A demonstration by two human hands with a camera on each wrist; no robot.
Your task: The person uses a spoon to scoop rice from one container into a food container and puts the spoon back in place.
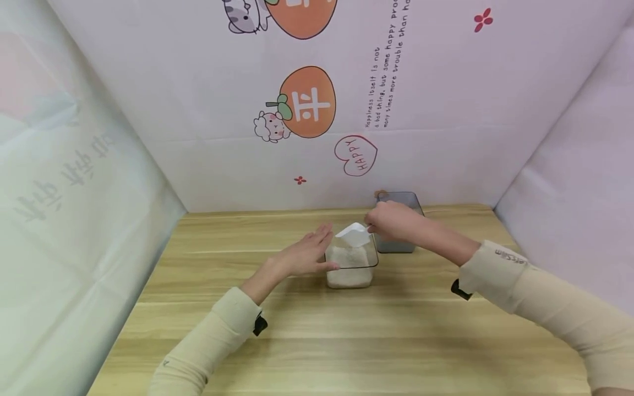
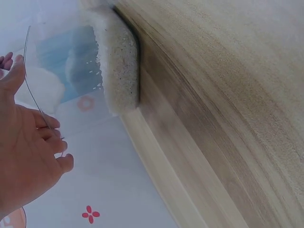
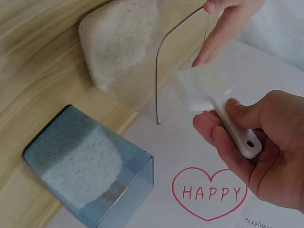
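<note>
My right hand (image 1: 396,221) grips the short handle of a white scoop (image 1: 354,235). The scoop is tilted over the mouth of a clear square container (image 1: 349,278). White rice (image 2: 118,66) lies in the bottom of that container. At its left side is my left hand (image 1: 309,254), with fingers extended along the rim and the thumb at the front edge. In the right wrist view, thumb and fingers of the right hand (image 3: 266,137) pinch the scoop handle, and the scoop's bowl is blurred. To the right, partly behind the right forearm, stands a blue-grey container (image 3: 90,161) with rice inside.
A wooden tabletop (image 1: 346,341) lies under both containers. Behind it rises a white printed backdrop (image 1: 223,154), close to the blue-grey container. White sheets also hang at the left (image 1: 74,192) and right (image 1: 579,148) sides.
</note>
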